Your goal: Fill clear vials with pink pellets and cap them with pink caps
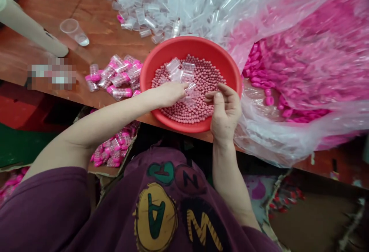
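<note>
A red plastic bowl (190,41) holds many small pink beads (209,75). Several clear plastic tubes (187,75) lie on the beads. My left hand (172,93) reaches over the bowl's left side, index finger stretched out against the clear tubes; its lower fingers are partly hidden. At the right rim is my right hand (226,107), its fingers bent and apart from the thumb, and I see nothing held between them. Left of the bowl lies a pile of bead-filled tubes (121,75) with pink caps.
Loose clear tubes (150,7) are heaped behind the bowl. A clear plastic bag (276,140) of pink caps (259,67) spreads out on the right. A clear cup (74,32) lies tipped on the wooden table (95,21). Below the edge, a cardboard box holds filled tubes (115,150).
</note>
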{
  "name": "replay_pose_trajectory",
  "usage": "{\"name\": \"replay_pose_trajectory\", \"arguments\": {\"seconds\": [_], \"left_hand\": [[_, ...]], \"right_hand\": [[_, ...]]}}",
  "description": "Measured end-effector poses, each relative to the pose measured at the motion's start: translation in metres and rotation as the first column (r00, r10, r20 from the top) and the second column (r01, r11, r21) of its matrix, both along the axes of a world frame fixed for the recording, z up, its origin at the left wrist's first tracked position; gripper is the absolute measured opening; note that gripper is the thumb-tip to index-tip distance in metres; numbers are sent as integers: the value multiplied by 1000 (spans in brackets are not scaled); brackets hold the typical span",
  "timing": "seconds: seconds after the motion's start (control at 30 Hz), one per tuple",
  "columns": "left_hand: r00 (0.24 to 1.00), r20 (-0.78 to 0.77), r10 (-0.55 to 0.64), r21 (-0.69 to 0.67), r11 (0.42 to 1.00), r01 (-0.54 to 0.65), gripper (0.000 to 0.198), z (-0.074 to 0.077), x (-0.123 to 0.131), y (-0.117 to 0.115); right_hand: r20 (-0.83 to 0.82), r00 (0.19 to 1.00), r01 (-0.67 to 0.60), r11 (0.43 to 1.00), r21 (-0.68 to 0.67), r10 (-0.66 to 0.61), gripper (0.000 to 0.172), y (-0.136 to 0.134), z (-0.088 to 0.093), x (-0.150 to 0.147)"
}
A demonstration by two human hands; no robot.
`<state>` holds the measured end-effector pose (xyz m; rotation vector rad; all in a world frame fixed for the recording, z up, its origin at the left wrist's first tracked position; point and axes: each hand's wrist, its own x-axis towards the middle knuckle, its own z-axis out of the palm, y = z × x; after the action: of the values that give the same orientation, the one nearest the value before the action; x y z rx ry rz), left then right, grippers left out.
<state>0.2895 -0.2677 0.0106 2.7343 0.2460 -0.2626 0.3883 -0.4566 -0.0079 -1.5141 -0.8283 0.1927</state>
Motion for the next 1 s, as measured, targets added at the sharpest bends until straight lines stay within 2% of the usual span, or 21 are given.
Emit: {"name": "replay_pose_trajectory", "arguments": {"seconds": [0.07, 0.1, 0.13, 0.17, 0.2, 0.27, 0.3, 0.33, 0.37, 0.4, 0.43, 0.47, 0.5, 0.53, 0.57, 0.6, 0.67, 0.77, 0.83, 0.9, 1.0], "left_hand": [[998, 61, 25, -34, 999, -23, 27, 2, 2, 4], [991, 120, 55, -93, 995, -43, 24, 6, 2, 6], [978, 183, 102, -195, 979, -65, 21, 11, 1, 7], [958, 231, 169, -337, 938, -85, 17, 16, -1, 7], [936, 247, 252, -500, 860, -99, 14, 22, -4, 5], [896, 174, 408, -785, 607, -123, 16, 28, -10, -1], [880, 113, 461, -871, 472, -136, 19, 29, -14, -6], [866, 61, 496, -918, 369, -146, 23, 28, -17, -10], [853, 35, 521, -937, 314, -154, 26, 25, -20, -14], [837, 45, 545, -935, 318, -156, 30, 22, -22, -18], [821, 99, 562, -912, 381, -150, 33, 18, -24, -20], [808, 194, 556, -857, 497, -136, 37, 15, -25, -22], [801, 313, 511, -757, 643, -115, 40, 13, -26, -24], [800, 428, 422, -611, 787, -88, 42, 13, -27, -25], [806, 509, 301, -439, 897, -57, 39, 13, -27, -26], [822, 543, 172, -273, 962, -21, 34, 15, -27, -27], [857, 515, -11, -63, 997, 51, 28, 20, -27, -28], [908, 412, -74, -42, 994, 100, 33, 28, -26, -25], [959, 269, -83, -39, 994, 97, 35, 31, -26, -20], [993, 42, -111, 29, 994, 110, 27, 32, -26, -18], [966, -224, -130, 128, 979, 162, 29, 27, -20, -27]], "right_hand": [[5, 1000, -27, 998, -65, 27, 27, 1, 0, 0], [24, 999, -28, 994, -101, 31, 27, 2, 0, -1], [52, 998, -28, 990, -138, 35, 28, 3, 0, -1], [85, 995, -34, 984, -174, 49, 29, 5, 1, 0], [109, 991, -49, 977, -209, 73, 31, 6, 2, 0], [97, 987, -103, 961, -255, 131, 35, 8, 5, 0], [67, 986, -129, 955, -265, 152, 36, 8, 6, 0], [31, 986, -149, 951, -270, 164, 37, 7, 7, -1], [-4, 986, -162, 949, -269, 167, 37, 7, 8, 0], [-33, 986, -167, 950, -265, 164, 37, 6, 9, 0], [-54, 985, -171, 950, -261, 162, 37, 5, 10, 1], [-70, 984, -176, 950, -257, 163, 37, 4, 10, 2], [-83, 982, -184, 950, -252, 168, 37, 4, 10, 3], [-93, 980, -196, 949, -247, 178, 36, 4, 9, 4], [-101, 976, -211, 947, -244, 191, 36, 4, 8, 6], [-113, 972, -227, 944, -241, 205, 36, 4, 7, 6], [-155, 961, -261, 936, -236, 229, 39, 7, 4, 7], [-186, 957, -259, 947, -191, 224, 41, 8, 0, 6], [-134, 978, -175, 979, -106, 160, 37, 4, 2, 10], [-71, 997, -38, 999, -10, 38, 32, -7, 8, 20], [-62, 984, 170, 980, 104, -164, 27, -34, 18, 45]]}}
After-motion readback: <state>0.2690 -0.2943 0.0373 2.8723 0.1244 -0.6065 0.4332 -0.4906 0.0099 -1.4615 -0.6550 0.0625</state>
